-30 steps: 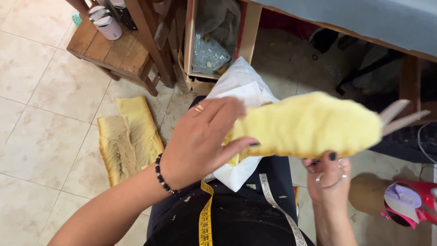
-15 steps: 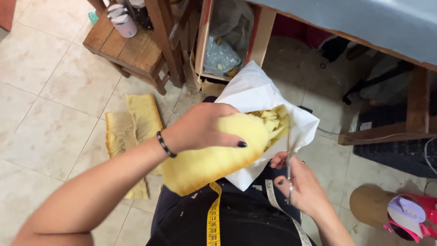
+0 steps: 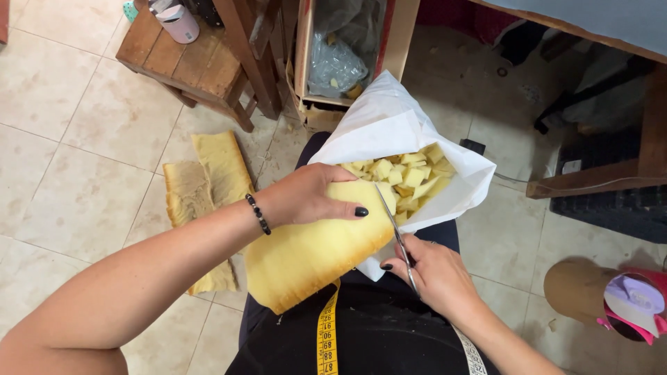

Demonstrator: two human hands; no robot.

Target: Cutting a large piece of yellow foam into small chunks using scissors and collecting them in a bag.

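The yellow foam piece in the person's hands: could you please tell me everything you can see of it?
The yellow foam piece is a thick, soft-looking slab with rounded edges, lying slanted across the lap. The left hand presses on its upper end, thumb over the top. The scissors in the right hand meet that end, which points into a white bag holding small foam cubes.

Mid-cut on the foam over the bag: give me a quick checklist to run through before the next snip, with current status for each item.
1. Left hand grips the yellow foam piece from above: ok.
2. Right hand holds the scissors, blades at the foam's end: ok.
3. Left fingertips away from the blades: not ok, the nearest one lies close beside them.
4. White bag open under the cut: ok, cut foam cubes lie inside.
5. Bag steady on the lap: cannot tell, its base is hidden.
6. Spare foam strips on the tiled floor: ok.
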